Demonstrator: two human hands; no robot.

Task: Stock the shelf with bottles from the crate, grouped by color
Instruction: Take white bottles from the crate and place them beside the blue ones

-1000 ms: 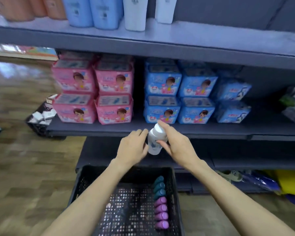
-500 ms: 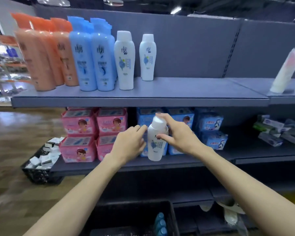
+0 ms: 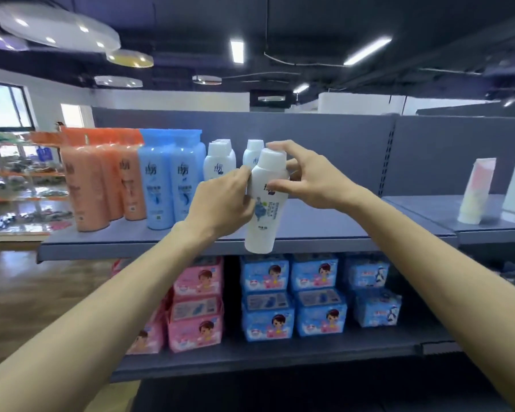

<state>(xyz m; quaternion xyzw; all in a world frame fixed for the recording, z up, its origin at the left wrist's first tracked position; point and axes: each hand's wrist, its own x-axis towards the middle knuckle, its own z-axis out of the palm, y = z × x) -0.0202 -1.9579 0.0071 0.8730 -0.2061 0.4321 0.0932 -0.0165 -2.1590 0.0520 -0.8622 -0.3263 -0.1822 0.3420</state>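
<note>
A white bottle (image 3: 264, 209) with a blue figure on its label hangs in the air at the front edge of the top shelf (image 3: 315, 233). My right hand (image 3: 306, 179) grips its neck and cap. My left hand (image 3: 220, 203) holds its left side. Behind it on the shelf stand white bottles (image 3: 219, 165), then blue bottles (image 3: 170, 179) and orange bottles (image 3: 101, 185) further left. The crate is out of view.
Pink packs (image 3: 195, 304) and blue packs (image 3: 292, 295) fill the shelf below. Pale tubes (image 3: 476, 191) stand on the neighbouring shelf section at right. The top shelf is bare to the right of the white bottles. Wooden floor lies at left.
Both hands have lifted the white bottle from just above the crate up to the level of the top shelf. My view has risen, so the crate has dropped out of sight.
</note>
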